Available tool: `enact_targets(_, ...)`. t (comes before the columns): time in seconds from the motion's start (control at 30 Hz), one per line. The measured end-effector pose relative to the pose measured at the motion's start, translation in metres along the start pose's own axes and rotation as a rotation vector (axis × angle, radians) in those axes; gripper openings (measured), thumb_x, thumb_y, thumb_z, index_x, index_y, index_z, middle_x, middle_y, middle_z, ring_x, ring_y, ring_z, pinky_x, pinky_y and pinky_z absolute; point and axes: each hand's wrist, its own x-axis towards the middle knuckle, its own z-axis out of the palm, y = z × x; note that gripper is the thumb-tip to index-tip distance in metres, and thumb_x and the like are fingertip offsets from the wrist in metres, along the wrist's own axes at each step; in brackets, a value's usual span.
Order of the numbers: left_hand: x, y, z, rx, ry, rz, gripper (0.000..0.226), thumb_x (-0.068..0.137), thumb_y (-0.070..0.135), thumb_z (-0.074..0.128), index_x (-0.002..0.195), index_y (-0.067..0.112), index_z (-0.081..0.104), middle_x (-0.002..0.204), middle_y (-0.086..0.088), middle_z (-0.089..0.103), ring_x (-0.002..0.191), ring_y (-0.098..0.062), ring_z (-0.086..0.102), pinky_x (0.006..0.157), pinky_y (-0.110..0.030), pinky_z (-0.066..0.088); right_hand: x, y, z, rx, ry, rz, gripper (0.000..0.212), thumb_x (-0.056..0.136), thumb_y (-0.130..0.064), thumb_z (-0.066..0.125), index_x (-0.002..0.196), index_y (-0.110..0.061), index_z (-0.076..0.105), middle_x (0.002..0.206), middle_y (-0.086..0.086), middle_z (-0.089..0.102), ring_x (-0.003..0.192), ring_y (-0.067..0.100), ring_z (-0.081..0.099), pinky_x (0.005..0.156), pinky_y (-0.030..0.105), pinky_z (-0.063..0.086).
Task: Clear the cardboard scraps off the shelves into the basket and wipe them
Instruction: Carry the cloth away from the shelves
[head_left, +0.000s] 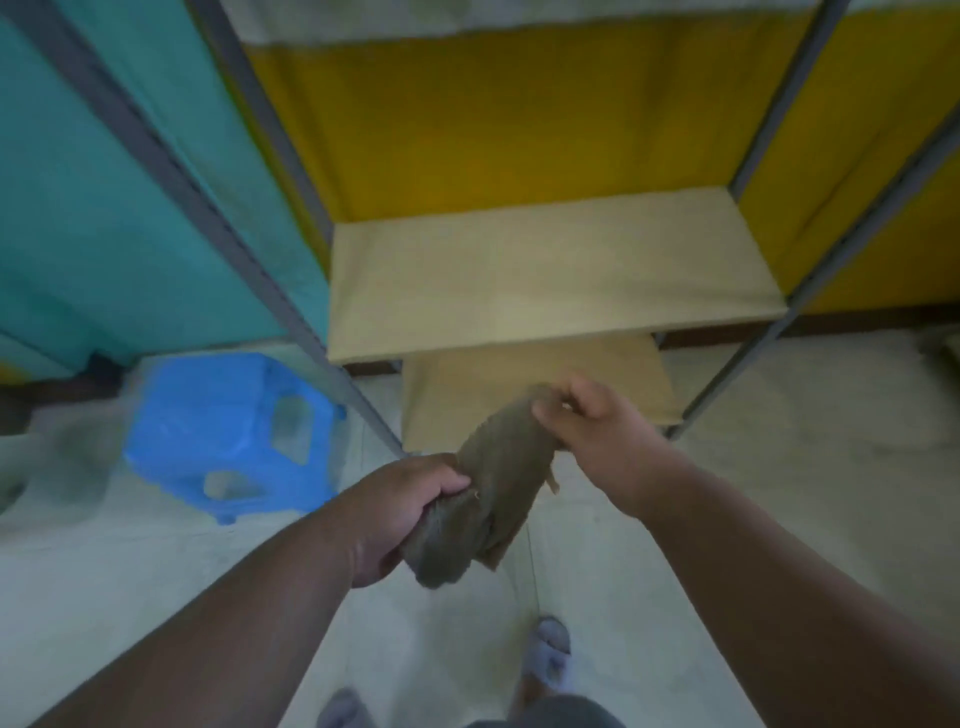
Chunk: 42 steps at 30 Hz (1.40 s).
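Note:
A grey-brown cloth (488, 478) stretches between both my hands in front of the shelf unit. My left hand (405, 514) grips its lower bunched end. My right hand (597, 421) pinches its upper end. A thin brown scrap edge (551, 480) pokes out beside the cloth. Behind the hands, the beige upper shelf (550, 275) and the lower shelf (467, 389) show bare fabric with no scraps in sight. No basket is visible.
Grey metal poles (332, 374) frame the shelf, with yellow fabric walls (493, 130) behind and a teal fabric panel (130, 208) on the left. A blue plastic stool (228, 431) stands on the pale floor at left. My slippered feet (548, 654) are below.

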Motion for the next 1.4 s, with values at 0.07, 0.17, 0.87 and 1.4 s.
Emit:
enact_targets(0.07, -0.03, 0.005, -0.031, 0.05, 0.041, 0.105, 0.02, 0.094, 0.013, 0.056, 0.087, 0.008, 0.074, 0.088, -0.02, 0.074, 0.076, -0.027, 0.068, 0.069, -0.032, 0.046, -0.01, -0.036, 0.018, -0.048, -0.01, -0.083, 0.044, 0.073, -0.062, 0.05, 0.087, -0.021, 0.056, 0.089, 0.01, 0.066, 0.086, 0.028, 0.065, 0.081, 0.055, 0.054)
enact_targets(0.17, -0.07, -0.001, -0.095, 0.225, 0.147, 0.295, 0.021, 0.095, 0.024, 0.062, 0.081, 0.02, 0.076, 0.084, -0.003, 0.077, 0.076, -0.013, 0.068, 0.072, -0.03, 0.049, -0.024, -0.092, 0.06, -0.176, -0.023, -0.244, 0.03, 0.082, -0.056, 0.045, 0.083, -0.026, 0.046, 0.077, 0.005, 0.055, 0.071, 0.017, 0.051, 0.07, 0.053, 0.05)
enact_targets(0.87, -0.127, -0.133, -0.433, -0.549, 0.172, 0.487, 0.069, 0.063, 0.005, 0.083, 0.126, 0.0, 0.055, 0.127, -0.028, 0.06, 0.119, -0.044, 0.058, 0.106, -0.062, 0.041, -0.007, -0.324, 0.391, -0.519, -0.118, -0.757, 0.006, 0.093, -0.032, 0.06, 0.096, -0.028, 0.058, 0.077, -0.015, 0.058, 0.077, -0.008, 0.054, 0.06, 0.005, 0.037)
enact_targets(1.4, 0.012, -0.072, -0.635, -0.462, 0.481, 0.251, 0.02, 0.089, 0.008, 0.068, 0.104, 0.022, 0.068, 0.106, -0.01, 0.074, 0.098, -0.025, 0.072, 0.09, -0.045, 0.058, 0.195, -0.36, 0.539, -0.612, -0.215, -0.444, 0.03, 0.09, -0.035, 0.064, 0.107, -0.024, 0.042, 0.083, -0.009, 0.056, 0.07, 0.002, 0.055, 0.052, 0.015, 0.04)
